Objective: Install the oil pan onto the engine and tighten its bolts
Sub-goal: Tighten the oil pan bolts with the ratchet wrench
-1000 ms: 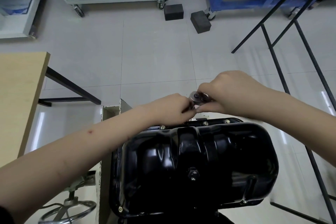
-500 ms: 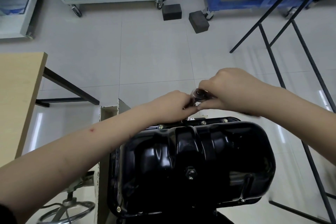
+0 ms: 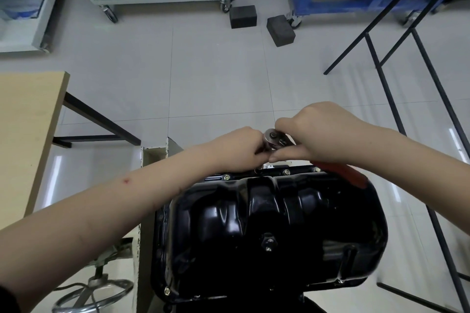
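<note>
Oil pan: black, seated on engine, bolts along far rim.
Ratchet: head over far-rim bolt, red handle gripped by right hand.
Left hand: fingers pinching below ratchet head.
Advice: keep socket square; short, even swings.

We see only part of the ratchet wrench: its round head shows between the two hands, its red handle emerges below the right wrist, and the right hand covers the middle. The left hand hides whatever sits under the head, so we cannot tell which bolt it meets. The engine beneath the oil pan is hidden. The pan's near-right rim is blurred. The handwheel at lower left is cut by the bottom edge.
</note>
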Motion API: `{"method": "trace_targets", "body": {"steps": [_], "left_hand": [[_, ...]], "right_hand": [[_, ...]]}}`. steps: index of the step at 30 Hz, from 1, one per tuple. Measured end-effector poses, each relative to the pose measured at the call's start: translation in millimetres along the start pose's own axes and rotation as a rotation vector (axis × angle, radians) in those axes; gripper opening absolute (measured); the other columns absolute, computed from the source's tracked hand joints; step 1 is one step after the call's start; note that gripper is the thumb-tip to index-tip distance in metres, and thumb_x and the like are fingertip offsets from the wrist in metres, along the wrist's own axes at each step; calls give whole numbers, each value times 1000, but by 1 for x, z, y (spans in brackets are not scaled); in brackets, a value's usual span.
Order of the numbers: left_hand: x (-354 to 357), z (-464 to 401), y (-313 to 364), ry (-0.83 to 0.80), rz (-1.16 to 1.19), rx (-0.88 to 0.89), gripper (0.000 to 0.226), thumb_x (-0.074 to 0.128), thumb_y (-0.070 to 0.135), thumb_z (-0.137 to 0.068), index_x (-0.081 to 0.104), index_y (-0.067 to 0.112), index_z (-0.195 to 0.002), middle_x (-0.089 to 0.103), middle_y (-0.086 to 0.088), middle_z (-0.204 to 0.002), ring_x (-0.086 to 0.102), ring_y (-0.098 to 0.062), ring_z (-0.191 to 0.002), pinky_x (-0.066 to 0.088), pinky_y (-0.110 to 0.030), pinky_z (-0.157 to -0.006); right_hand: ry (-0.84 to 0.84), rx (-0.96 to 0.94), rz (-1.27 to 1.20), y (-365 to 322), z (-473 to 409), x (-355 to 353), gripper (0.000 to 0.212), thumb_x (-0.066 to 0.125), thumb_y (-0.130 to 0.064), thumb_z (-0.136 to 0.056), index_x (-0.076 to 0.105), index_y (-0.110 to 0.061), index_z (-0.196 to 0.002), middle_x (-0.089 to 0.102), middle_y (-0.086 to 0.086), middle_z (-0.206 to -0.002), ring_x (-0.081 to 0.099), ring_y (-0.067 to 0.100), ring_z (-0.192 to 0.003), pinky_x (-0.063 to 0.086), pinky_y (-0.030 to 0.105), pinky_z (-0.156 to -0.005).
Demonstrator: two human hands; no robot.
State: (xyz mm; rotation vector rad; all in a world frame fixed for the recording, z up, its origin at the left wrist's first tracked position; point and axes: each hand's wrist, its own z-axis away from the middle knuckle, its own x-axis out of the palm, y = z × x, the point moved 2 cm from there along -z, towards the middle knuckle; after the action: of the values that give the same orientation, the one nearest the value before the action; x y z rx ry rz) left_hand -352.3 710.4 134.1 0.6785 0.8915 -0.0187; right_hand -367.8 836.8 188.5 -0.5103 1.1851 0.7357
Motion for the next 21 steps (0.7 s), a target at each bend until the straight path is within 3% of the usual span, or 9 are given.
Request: {"method": "trace_targets", "body": {"steps": [2, 4, 6, 9, 11, 13, 15, 18, 21], "left_hand": [[2, 0, -2, -5, 36, 9, 27, 43, 20, -95, 55, -1, -84, 48, -7, -65, 42, -21, -63, 27, -26, -56], [3, 0, -3, -48, 67, 53, 26, 42, 18, -95, 50, 3, -76, 49, -8, -65, 40, -20, -61, 28, -27, -58], [3, 1, -1, -68, 82, 102, 30, 42, 14, -95, 39, 13, -66, 40, 1, -58, 35, -18, -58, 25, -24, -57], [4, 0, -2, -47, 110, 87, 27, 42, 18, -96, 39, 13, -69, 38, 4, -56, 36, -20, -59, 26, -25, -55], [3, 1, -6, 23, 102, 59, 27, 45, 24, -95, 44, 11, -71, 41, 2, -54, 38, -18, -56, 27, -22, -50], [2, 2, -9, 104, 78, 28, 28, 49, 26, -94, 54, 6, -75, 47, -2, -59, 42, -20, -60, 26, -24, -52], [1, 2, -9, 137, 55, 31, 32, 48, 25, -95, 58, -2, -81, 54, -12, -65, 42, -23, -63, 23, -25, -55], [1, 3, -8, 92, 49, 86, 32, 45, 23, -96, 59, -5, -86, 61, -21, -74, 42, -24, -63, 25, -25, -57], [1, 5, -5, 5, 31, 128, 28, 46, 17, -95, 58, -5, -85, 47, -5, -59, 38, -21, -60, 24, -23, -58]], "right_hand": [[24, -9, -35, -1, 0, 1, 41, 39, -60, -86, 41, -19, -88, 53, -2, -76, 44, 22, -71, 29, 30, -57], [63, -88, -70, -3, 0, 2, 31, 42, -49, -91, 51, -22, -103, 60, -6, -98, 52, 19, -89, 35, 29, -71], [69, -188, -14, -5, -1, 1, 25, 40, -36, -94, 52, -26, -114, 59, -10, -107, 49, 15, -103, 32, 26, -82], [63, -179, 19, -2, -3, -1, 26, 41, -36, -94, 52, -25, -114, 62, -7, -103, 52, 18, -99, 35, 27, -84], [56, -92, -7, 1, -4, -1, 36, 44, -49, -90, 50, -20, -111, 63, 0, -94, 55, 24, -90, 38, 30, -70], [49, -9, -9, -1, -5, 1, 50, 41, -60, -85, 46, -15, -106, 61, 4, -87, 53, 26, -80, 29, 31, -59], [65, 42, -41, -4, -4, 4, 48, 38, -61, -85, 43, -16, -100, 61, 5, -88, 53, 28, -79, 25, 30, -57], [93, -18, -114, -2, -2, 1, 36, 42, -50, -90, 49, -21, -109, 62, 0, -100, 54, 23, -93, 35, 31, -69], [65, -157, -124, -1, -2, -4, 25, 48, -34, -92, 53, -27, -115, 61, -10, -107, 50, 16, -105, 35, 29, -88]]}}
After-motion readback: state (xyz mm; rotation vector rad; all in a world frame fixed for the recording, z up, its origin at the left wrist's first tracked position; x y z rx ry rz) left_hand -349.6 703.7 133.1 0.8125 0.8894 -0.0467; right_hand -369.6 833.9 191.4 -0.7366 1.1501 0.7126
